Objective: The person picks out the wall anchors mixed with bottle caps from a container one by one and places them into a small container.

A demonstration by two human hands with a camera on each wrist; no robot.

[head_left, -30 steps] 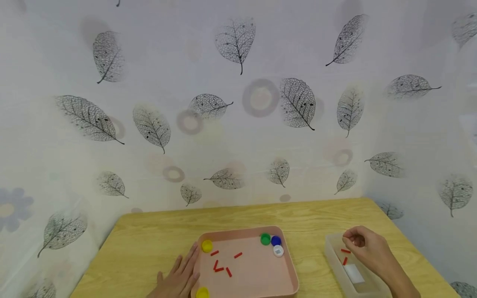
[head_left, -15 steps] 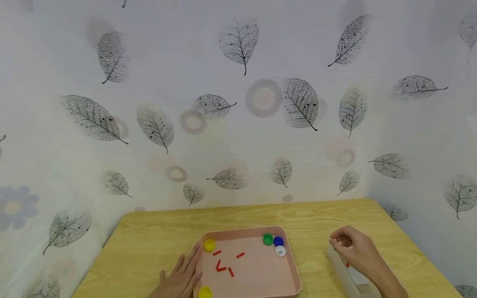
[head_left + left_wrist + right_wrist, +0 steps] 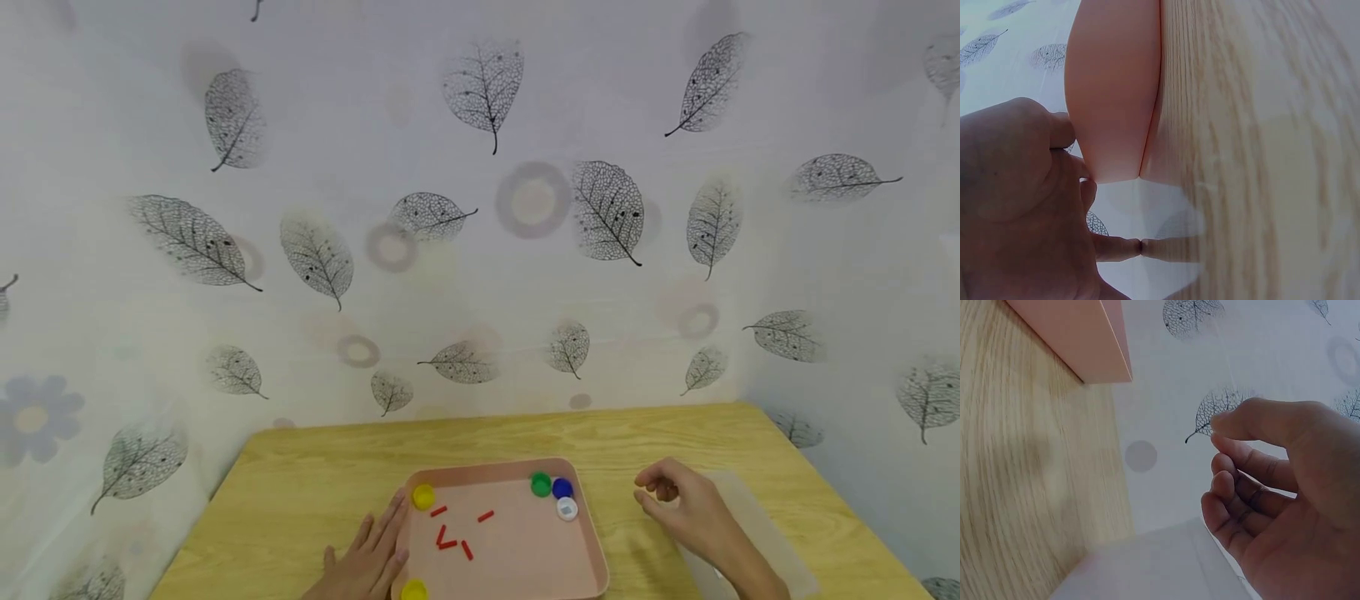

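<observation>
My left hand (image 3: 362,560) lies at the left wall of a pink tray (image 3: 525,560), its fingers extended against the rim. The left wrist view shows this hand (image 3: 1016,200) beside the tray's outer wall (image 3: 1113,94). Several short red sticks (image 3: 486,516) are scattered in the tray's left half. My right hand (image 3: 690,512) hovers between the tray and a translucent bin (image 3: 780,533), partly covering the bin. In the right wrist view, the right hand (image 3: 1285,494) has loosely bent fingers, thumb tip near the index fingertip, and nothing visible between them.
Yellow caps (image 3: 423,497) sit at the tray's left corners. A green cap (image 3: 541,484), a blue cap (image 3: 562,488) and a white cap (image 3: 567,509) cluster at its back right corner. A leaf-patterned wall covering (image 3: 480,250) stands behind the wooden table (image 3: 330,462).
My right hand has moved left from above the bin toward the tray, its thumb and fingers parting a little. The left hand stays at the tray. The head view has shifted slightly.
</observation>
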